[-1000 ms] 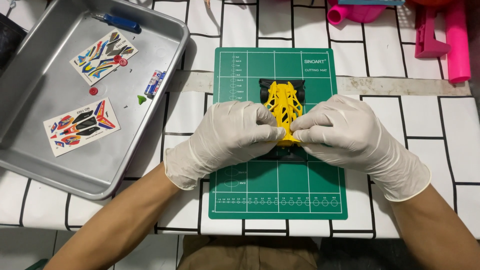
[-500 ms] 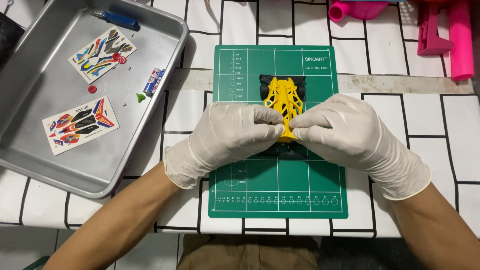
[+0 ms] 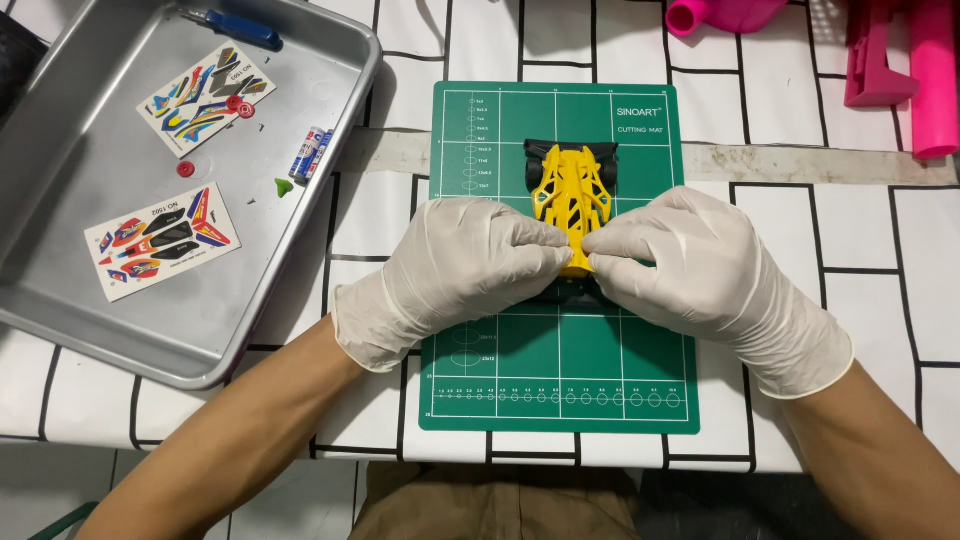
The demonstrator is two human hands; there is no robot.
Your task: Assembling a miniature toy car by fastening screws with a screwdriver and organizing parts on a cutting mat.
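Two gloved hands meet over the middle of a table (image 3: 820,260) covered in white cloth with a black grid; across it, under the far end of the mat, runs a pale strip (image 3: 800,160). Largest on it is the steel tray (image 3: 60,300) at the person's left; next the green mat (image 3: 560,370) in the centre, lying square to the table edge and just beside the tray's right rim. At the far right corner stand pink plastic pieces (image 3: 920,70), well apart from the hands.

The left hand (image 3: 455,265) and right hand (image 3: 700,270) both wear white gloves and rest on the mat; their fingertips close together from either side on the near end of the yellow car body (image 3: 572,195), pinching it; the body sits over a black chassis (image 3: 570,152), which shows at the far end and a little below the fingers. The car lies along the mat's length, in its upper half.

In the tray lie two sticker sheets, one far (image 3: 205,98) and one near (image 3: 162,240), apart from each other; a blue tool (image 3: 240,27) at the far rim; a small tube (image 3: 310,152) near the right wall; a green bit (image 3: 284,186) beside it; red rings (image 3: 238,104) on the far sheet and one red ring (image 3: 185,169) between the sheets.
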